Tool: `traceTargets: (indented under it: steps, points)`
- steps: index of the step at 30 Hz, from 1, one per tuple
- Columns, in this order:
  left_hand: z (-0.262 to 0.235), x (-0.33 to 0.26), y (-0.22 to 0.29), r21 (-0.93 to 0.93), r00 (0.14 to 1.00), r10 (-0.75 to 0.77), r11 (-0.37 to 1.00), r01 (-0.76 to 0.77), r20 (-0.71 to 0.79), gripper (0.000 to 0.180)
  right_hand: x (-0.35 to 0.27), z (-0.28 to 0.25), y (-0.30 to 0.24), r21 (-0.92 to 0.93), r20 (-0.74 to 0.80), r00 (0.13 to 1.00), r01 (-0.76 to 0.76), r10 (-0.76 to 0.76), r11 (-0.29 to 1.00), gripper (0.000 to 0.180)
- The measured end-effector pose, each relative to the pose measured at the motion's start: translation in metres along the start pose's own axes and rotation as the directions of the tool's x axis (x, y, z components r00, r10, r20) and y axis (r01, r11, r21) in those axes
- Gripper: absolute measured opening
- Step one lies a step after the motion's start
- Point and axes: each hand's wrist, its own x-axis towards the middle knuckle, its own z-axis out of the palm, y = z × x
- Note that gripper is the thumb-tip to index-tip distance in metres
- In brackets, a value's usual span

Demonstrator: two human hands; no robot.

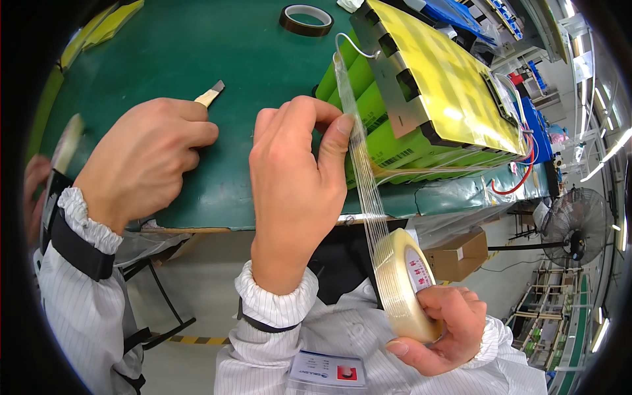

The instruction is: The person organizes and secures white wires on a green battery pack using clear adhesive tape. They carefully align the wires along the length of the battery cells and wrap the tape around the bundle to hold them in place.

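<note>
The left hand, at centre frame, pinches the clear tape strip between thumb and fingertips, right beside the green battery pack on the green desk. The strip runs taut from the pack's upper corner down to the tape roll, which the right hand grips at lower right, below the desk edge. At left, a co-worker's hand is clenched around a small blade. A dark tape ring lies at the top.
</note>
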Motion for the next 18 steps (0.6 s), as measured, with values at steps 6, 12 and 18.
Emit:
traceTargets:
  steps: [6, 12, 18]
  points:
    - [0.005, 0.001, -0.001, 0.125, 0.998, -0.035, 0.991, 0.043, -0.058, 0.004, 0.004, -0.003, 0.002, 0.026, 0.022, 1.000, 0.018, -0.018, 0.999, 0.052]
    - [-0.007, -0.039, 0.012, 0.216, 0.977, 0.209, 0.957, -0.195, -0.044, 0.043, 0.003, -0.009, 0.007, 0.030, 0.038, 0.999, 0.020, -0.021, 0.999, 0.052]
    - [-0.007, -0.047, 0.013, 0.193, 0.965, 0.248, 0.946, -0.260, 0.085, 0.055, 0.003, -0.019, 0.003, 0.075, 0.028, 0.999, -0.048, 0.046, 0.996, 0.042]
